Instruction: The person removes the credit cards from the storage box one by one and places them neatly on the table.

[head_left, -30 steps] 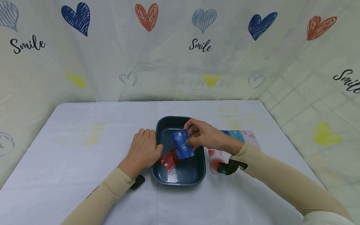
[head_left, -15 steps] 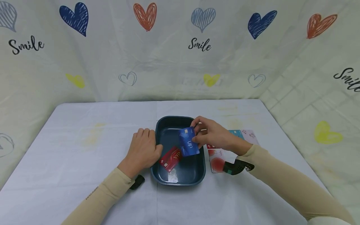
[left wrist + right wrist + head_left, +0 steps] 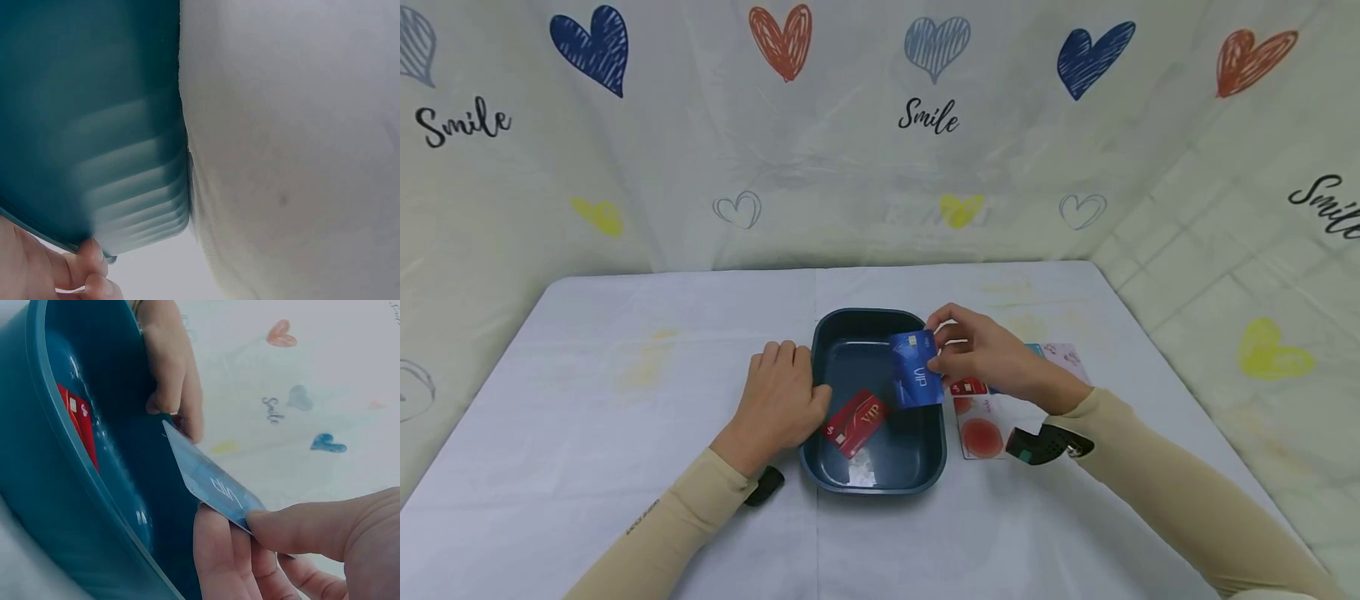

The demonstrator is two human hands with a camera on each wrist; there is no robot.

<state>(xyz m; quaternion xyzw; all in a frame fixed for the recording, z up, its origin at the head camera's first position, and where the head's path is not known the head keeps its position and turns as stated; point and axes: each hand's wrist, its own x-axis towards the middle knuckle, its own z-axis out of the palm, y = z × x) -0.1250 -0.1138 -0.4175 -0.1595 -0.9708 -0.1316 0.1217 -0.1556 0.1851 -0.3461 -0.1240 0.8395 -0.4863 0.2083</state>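
Observation:
A dark blue plastic tub stands on the table. My left hand grips its left rim, thumb over the edge; in the left wrist view the left fingertips curl under the rim. Between thumb and fingers my right hand pinches a blue VIP card. The card is above the right part of the tub, tilted in the right wrist view. Lying flat on the tub's floor at the left is a red VIP card.
Right of the tub, more cards lie on the white tablecloth: one with red circles, a red one, and a flowered one, partly behind the right hand and wrist. A hanging with printed hearts stands behind the table.
My right hand has moved right and slightly up with the blue card, away from the red card, which now shows fully. The left hand has stayed on the rim.

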